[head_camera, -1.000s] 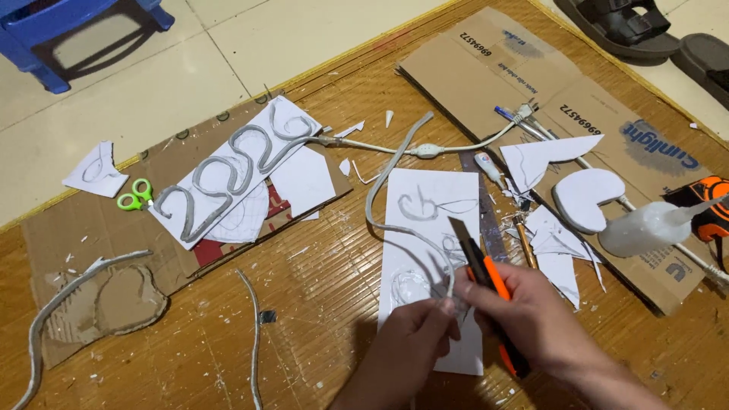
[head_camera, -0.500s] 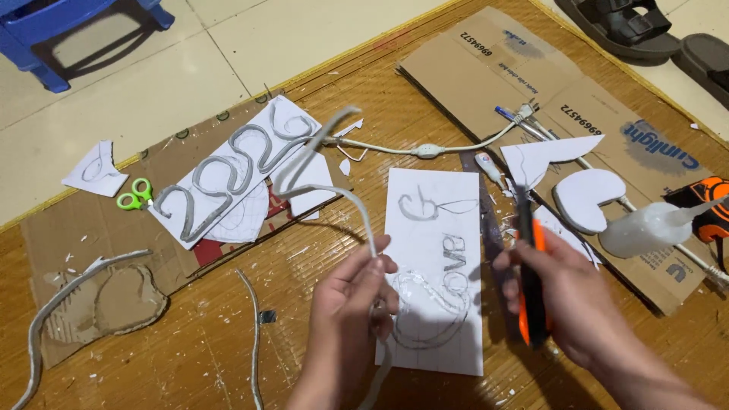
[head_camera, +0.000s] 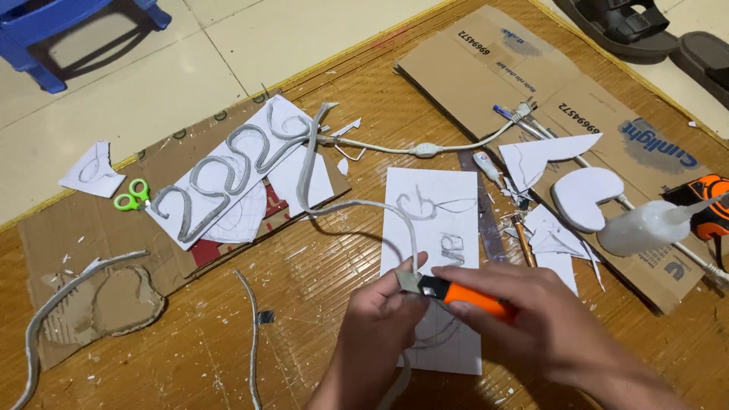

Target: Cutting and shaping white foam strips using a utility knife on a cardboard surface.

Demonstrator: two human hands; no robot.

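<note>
Since the frame half a second back, the orange knife (head_camera: 465, 298) has been swung from upright at the right to lying crosswise, its blade end now brought against the left hand (head_camera: 383, 328); both hands have been drawn together low over the white sheet (head_camera: 437, 250).

Knife is gripped in the right hand (head_camera: 547, 326), fingers wrapped closed round the orange handle, metal tip pointing left. Left hand is closed narrowly on the grey strip (head_camera: 357, 205), pinched between thumb and fingers right at the blade tip. Strip is seen running up from that pinch, arcing left across the bamboo mat (head_camera: 319, 288) to the white cable (head_camera: 425, 148) near the top.

White sheet lies under the hands, pencilled letters on it, partly covered. Just right of it: a ruler (head_camera: 486, 220) along its edge, paper scraps, a white heart cutout (head_camera: 585, 199). Further right a clear glue bottle (head_camera: 645, 226) is laid on flat cardboard (head_camera: 531, 68).

To the left, a sheet bearing grey strip numerals (head_camera: 228, 171) is noted, green scissors (head_camera: 130, 196) just beside it. Far left, a cardboard piece with a heart outline (head_camera: 114, 300). Blue stool (head_camera: 68, 34) and dark sandals (head_camera: 638, 26) stand off the mat, well apart.
</note>
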